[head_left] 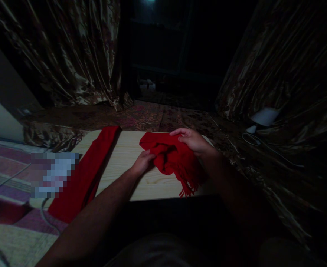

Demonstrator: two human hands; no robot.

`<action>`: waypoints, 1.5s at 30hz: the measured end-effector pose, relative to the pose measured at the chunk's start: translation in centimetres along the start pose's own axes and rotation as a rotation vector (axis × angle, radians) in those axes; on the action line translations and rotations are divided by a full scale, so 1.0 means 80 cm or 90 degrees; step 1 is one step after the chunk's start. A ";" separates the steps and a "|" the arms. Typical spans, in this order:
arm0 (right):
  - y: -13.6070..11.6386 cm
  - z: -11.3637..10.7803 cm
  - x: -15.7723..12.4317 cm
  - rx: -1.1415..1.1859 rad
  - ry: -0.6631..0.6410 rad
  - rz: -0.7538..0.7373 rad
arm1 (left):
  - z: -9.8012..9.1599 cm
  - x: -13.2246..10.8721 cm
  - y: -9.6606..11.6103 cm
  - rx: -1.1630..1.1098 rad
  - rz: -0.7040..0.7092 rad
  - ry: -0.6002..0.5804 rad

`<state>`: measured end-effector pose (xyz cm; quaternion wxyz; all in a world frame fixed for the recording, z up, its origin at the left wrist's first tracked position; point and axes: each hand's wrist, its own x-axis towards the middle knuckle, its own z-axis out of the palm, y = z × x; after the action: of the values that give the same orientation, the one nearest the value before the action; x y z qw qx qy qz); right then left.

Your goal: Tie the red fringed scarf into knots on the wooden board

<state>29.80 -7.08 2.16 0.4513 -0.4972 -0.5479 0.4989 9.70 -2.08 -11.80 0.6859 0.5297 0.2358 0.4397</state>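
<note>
A red scarf with a fringe lies partly bunched on the right half of a pale wooden table. Its tassels hang toward the table's front edge. My left hand pinches the scarf's left side near the gathered folds. At the upper right, my right hand grips the scarf, thumb and fingers closed over its cloth. A long folded strip of red cloth runs slantwise across the table's left side and hangs past the front edge; whether it joins the scarf does not show.
A small white lamp with a cord stands at the right on patterned fabric. Patterned curtains hang by a dark window. A striped bedspread lies at the left, with a cable near the table. One patch there is pixelated.
</note>
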 end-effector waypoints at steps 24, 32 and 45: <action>-0.005 -0.069 0.038 -0.426 0.072 0.012 | -0.008 0.005 -0.019 0.257 0.069 -0.012; 0.059 -0.100 0.071 -0.713 0.084 0.112 | -0.007 0.007 -0.020 0.421 0.106 0.075; 0.120 -0.081 0.034 -0.701 0.114 0.078 | -0.013 -0.009 0.007 0.680 0.291 0.113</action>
<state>36.85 -3.64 -6.80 0.1396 -0.7310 -0.6570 0.1203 8.34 -2.13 -11.74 0.1897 0.8004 0.3608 0.4394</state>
